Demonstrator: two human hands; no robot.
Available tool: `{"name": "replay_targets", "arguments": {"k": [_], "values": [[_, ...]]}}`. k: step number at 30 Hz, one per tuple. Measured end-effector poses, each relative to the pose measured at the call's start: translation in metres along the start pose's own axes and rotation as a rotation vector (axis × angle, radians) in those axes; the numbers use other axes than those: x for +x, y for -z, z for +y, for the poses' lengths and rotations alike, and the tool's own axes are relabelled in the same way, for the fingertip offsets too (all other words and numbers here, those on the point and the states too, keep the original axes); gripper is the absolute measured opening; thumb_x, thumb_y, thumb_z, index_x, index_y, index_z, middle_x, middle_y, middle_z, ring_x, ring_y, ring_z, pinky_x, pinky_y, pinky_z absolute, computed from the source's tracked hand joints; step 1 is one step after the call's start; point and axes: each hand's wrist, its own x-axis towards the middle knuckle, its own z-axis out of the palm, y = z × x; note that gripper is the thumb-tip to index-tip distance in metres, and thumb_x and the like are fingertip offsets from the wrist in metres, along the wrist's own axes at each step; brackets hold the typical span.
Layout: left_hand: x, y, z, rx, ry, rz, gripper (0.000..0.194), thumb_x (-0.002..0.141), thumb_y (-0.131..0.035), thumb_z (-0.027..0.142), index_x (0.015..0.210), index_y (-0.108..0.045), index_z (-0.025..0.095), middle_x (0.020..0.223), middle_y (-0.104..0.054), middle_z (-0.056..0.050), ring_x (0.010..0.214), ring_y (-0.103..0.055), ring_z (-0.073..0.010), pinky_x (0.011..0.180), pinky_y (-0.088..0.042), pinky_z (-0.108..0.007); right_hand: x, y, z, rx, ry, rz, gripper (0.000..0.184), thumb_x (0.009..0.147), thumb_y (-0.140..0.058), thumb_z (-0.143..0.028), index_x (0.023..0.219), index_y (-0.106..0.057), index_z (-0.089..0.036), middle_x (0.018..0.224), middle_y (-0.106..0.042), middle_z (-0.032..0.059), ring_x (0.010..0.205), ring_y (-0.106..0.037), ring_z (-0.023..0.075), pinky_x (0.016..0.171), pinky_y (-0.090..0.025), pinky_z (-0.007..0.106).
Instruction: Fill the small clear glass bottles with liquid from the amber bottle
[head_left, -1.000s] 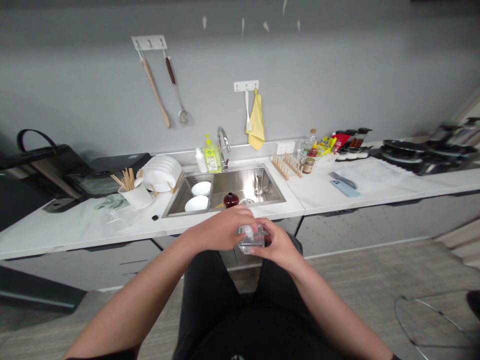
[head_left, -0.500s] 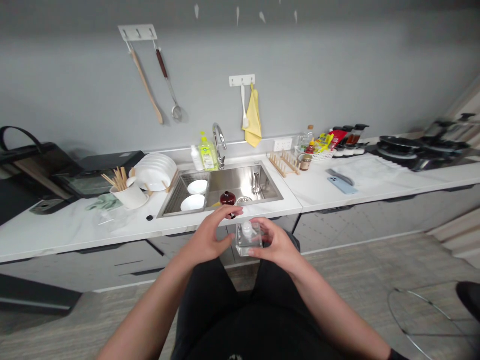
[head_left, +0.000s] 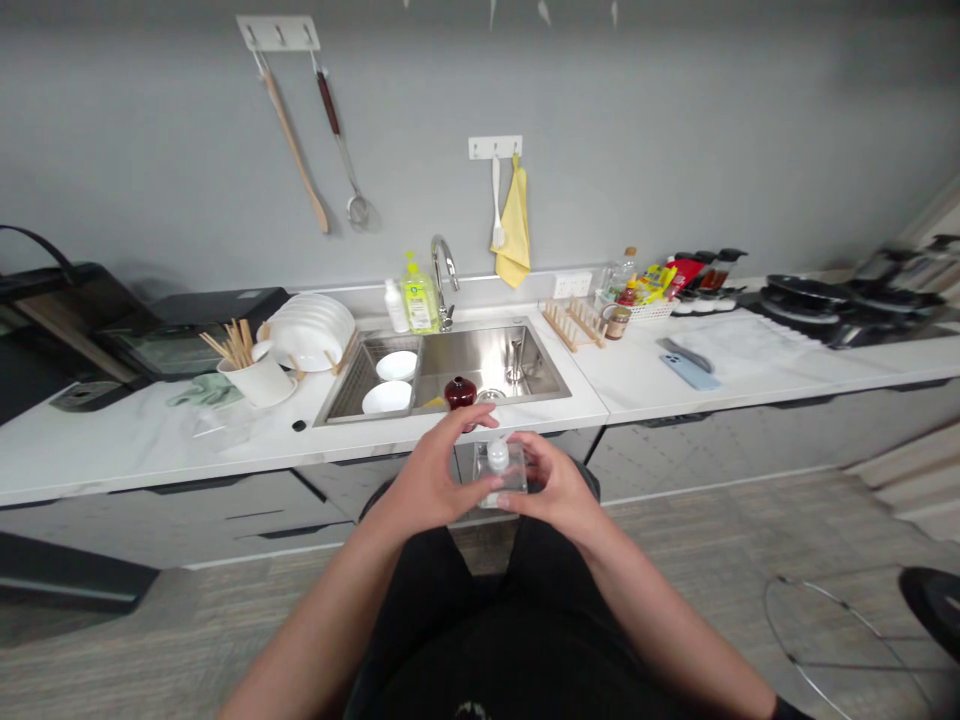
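The left hand (head_left: 433, 472) and right hand (head_left: 553, 482) are holding one clear square bottle (head_left: 498, 486) with a white cap, their fingers (head_left: 527, 470) clenched around it, just short of the tabletop (head_left: 150, 440), while one dark red lidded pot (head_left: 460, 393) and two white bowls (head_left: 388, 398) are sitting in the steel sink (head_left: 540, 360), beside one stack of white plates (head_left: 311, 332).
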Motion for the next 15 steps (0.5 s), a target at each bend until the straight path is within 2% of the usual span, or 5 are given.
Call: {"name": "replay_targets", "arguments": {"k": [2,5,7,11,15], "values": [[0.000,-0.005,-0.001,0.013,0.037,0.032,0.081,0.086,-0.095,0.026,0.160,-0.061,0.029,0.140,-0.076,-0.011,0.131,-0.073,-0.0319,0.120,-0.054,-0.051,0.000,-0.002,0.001,-0.010,-0.006,0.008,0.082,0.066,-0.113,-0.045,0.138,-0.074,-0.034,0.140,-0.078,0.0076,0.127,-0.077,0.0333,0.101,-0.067,0.046],[-0.002,0.001,-0.010,-0.061,0.033,0.098,0.066,0.095,-0.081,0.020,0.158,-0.063,0.027,0.134,-0.076,-0.011,0.128,-0.074,-0.0290,0.120,-0.055,-0.049,0.001,-0.002,-0.002,0.003,-0.005,-0.004,0.080,0.068,-0.112,-0.044,0.137,-0.074,-0.033,0.139,-0.078,0.0078,0.129,-0.076,0.0331,0.101,-0.067,0.045],[-0.004,0.008,-0.013,-0.119,0.015,0.080,0.067,0.098,-0.075,0.017,0.162,-0.059,0.027,0.138,-0.075,-0.012,0.131,-0.073,-0.0285,0.122,-0.053,-0.049,0.002,-0.001,-0.006,0.010,-0.003,-0.021,0.078,0.069,-0.112,-0.043,0.136,-0.074,-0.032,0.140,-0.078,0.0078,0.126,-0.077,0.0322,0.101,-0.067,0.044],[-0.006,0.002,-0.001,-0.106,0.096,0.011,0.081,0.087,-0.095,0.028,0.160,-0.061,0.027,0.133,-0.078,-0.010,0.131,-0.074,-0.0304,0.126,-0.052,-0.051,0.002,-0.004,-0.011,0.002,0.008,-0.029,0.079,0.069,-0.112,-0.043,0.138,-0.073,-0.032,0.136,-0.079,0.0077,0.124,-0.078,0.0321,0.100,-0.068,0.045],[-0.006,-0.019,0.005,-0.174,0.203,0.146,0.065,0.084,-0.100,0.032,0.142,-0.073,0.025,0.111,-0.084,-0.006,0.124,-0.079,-0.0311,0.129,-0.051,-0.056,0.001,-0.006,-0.012,-0.013,0.020,-0.041,0.079,0.070,-0.111,-0.045,0.138,-0.073,-0.032,0.142,-0.079,0.0096,0.128,-0.078,0.0348,0.101,-0.068,0.048]]}}
